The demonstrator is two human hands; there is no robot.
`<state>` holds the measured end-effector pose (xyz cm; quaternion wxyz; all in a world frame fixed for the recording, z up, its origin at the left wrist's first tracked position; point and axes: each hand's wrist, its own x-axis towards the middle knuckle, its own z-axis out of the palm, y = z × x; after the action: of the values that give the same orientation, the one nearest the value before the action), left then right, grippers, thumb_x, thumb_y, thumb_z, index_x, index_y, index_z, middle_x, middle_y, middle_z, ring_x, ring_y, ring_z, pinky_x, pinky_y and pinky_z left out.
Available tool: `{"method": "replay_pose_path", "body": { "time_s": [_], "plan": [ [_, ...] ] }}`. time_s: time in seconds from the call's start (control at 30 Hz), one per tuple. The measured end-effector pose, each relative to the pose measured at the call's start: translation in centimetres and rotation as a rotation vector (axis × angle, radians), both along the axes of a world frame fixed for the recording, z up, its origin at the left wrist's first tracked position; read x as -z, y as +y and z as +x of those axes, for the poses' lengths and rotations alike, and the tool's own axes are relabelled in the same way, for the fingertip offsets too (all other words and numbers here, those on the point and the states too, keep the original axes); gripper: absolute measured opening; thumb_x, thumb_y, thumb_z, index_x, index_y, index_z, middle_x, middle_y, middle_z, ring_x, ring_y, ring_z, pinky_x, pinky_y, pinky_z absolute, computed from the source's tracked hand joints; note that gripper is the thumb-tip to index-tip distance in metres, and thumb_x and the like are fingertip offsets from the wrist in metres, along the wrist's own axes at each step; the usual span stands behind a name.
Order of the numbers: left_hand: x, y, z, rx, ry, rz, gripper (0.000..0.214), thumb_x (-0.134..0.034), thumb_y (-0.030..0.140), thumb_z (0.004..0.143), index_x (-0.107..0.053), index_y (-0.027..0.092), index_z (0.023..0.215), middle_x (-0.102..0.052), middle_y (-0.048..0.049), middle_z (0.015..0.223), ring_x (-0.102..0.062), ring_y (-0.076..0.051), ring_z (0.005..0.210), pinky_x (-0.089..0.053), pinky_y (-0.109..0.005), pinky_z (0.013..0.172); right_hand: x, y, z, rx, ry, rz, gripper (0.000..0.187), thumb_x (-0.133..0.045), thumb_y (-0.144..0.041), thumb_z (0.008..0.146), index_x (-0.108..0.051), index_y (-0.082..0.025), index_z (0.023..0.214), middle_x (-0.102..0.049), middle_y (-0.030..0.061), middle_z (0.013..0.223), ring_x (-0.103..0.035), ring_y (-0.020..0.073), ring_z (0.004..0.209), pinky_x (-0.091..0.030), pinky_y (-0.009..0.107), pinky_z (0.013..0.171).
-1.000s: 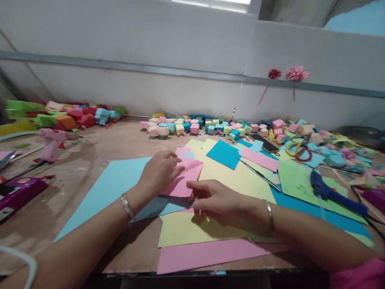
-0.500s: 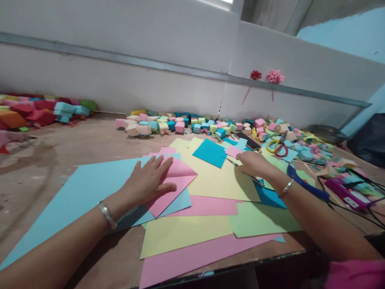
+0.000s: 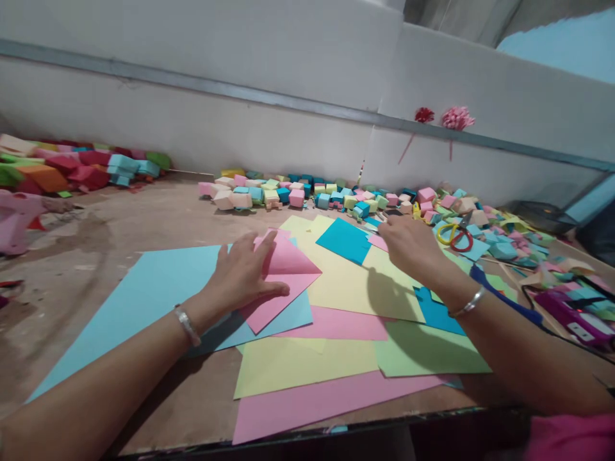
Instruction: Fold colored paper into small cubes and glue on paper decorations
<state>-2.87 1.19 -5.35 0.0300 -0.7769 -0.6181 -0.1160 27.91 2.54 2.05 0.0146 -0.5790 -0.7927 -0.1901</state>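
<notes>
My left hand (image 3: 243, 275) lies with its fingers spread on a pink square of paper (image 3: 293, 272) that has a crease across it. Under that square is a large light-blue sheet (image 3: 144, 301). Above the pale yellow sheet (image 3: 336, 285), my right hand (image 3: 408, 246) is raised, its fingers curled closed and casting a shadow on the paper. What those fingers hold, if anything, is hidden behind the hand. A dark-blue paper square (image 3: 342, 240) rests on the yellow sheet, left of my right hand.
Folded paper cubes (image 3: 296, 197) line the wall, with more paper pieces (image 3: 62, 168) at the left. Scissors with yellow and red handles (image 3: 454, 237) lie right of my right hand. A purple power strip (image 3: 571, 317) with cables is at the right, a pink glue gun (image 3: 16, 221) far left.
My right hand has lifted off the paper and its fingers have curled in. The thin metal tool that lay by it no longer shows. My left hand stays spread on the pink square.
</notes>
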Motion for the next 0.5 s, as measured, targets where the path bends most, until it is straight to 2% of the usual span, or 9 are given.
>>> {"method": "replay_pose_path", "body": {
  "time_s": [0.1,0.2,0.3,0.37,0.5],
  "plan": [
    [-0.3,-0.1,-0.2,-0.087,-0.013,-0.033,0.118,-0.068,0.07,0.06,-0.012,0.019,0.152,-0.036,-0.0271,0.146,-0.03,-0.046,0.135,-0.027,-0.066,0.099,1.1,1.0,-3.2,-0.245,0.06,0.037,0.028,-0.046,0.003,0.078,-0.067,-0.012,0.089,-0.059,0.0141,0.085,-0.052,0.0223,0.076,-0.026,0.033,0.061],
    [-0.4,-0.1,-0.4,-0.075,-0.037,-0.023,0.121,-0.069,0.066,0.06,-0.008,0.017,0.152,-0.042,-0.0246,0.142,-0.037,-0.044,0.13,-0.03,-0.061,0.1,4.2,2.1,-5.3,-0.4,0.148,0.109,0.03,-0.044,-0.001,0.081,-0.066,-0.014,0.097,-0.058,0.0114,0.085,-0.047,0.0207,0.075,-0.025,0.033,0.062],
    [-0.4,0.1,-0.6,-0.051,-0.032,0.016,0.121,-0.071,0.065,0.059,-0.01,0.017,0.151,-0.044,-0.0229,0.14,-0.037,-0.042,0.13,-0.03,-0.055,0.102,7.7,2.6,-5.9,-0.424,0.262,0.213,0.03,-0.044,-0.005,0.084,-0.065,-0.014,0.103,-0.058,0.0109,0.088,-0.045,0.0217,0.079,-0.025,0.033,0.066],
    [-0.2,0.3,-0.8,-0.048,-0.04,0.006,0.121,-0.072,0.066,0.058,-0.011,0.018,0.151,-0.042,-0.022,0.142,-0.036,-0.041,0.131,-0.03,-0.052,0.103,9.2,2.8,-5.6,-0.436,0.329,0.225,0.028,-0.046,-0.009,0.086,-0.065,-0.015,0.106,-0.058,0.0108,0.09,-0.045,0.0227,0.082,-0.025,0.034,0.067],
    [0.3,0.9,-1.2,-0.044,-0.05,-0.026,0.118,-0.071,0.066,0.06,-0.011,0.02,0.151,-0.037,-0.0206,0.147,-0.034,-0.04,0.134,-0.029,-0.05,0.104,9.8,2.9,-5.2,-0.469,0.404,0.2,0.029,-0.046,-0.012,0.088,-0.064,-0.016,0.11,-0.058,0.0102,0.093,-0.045,0.0229,0.085,-0.025,0.033,0.069]
  ]
}}
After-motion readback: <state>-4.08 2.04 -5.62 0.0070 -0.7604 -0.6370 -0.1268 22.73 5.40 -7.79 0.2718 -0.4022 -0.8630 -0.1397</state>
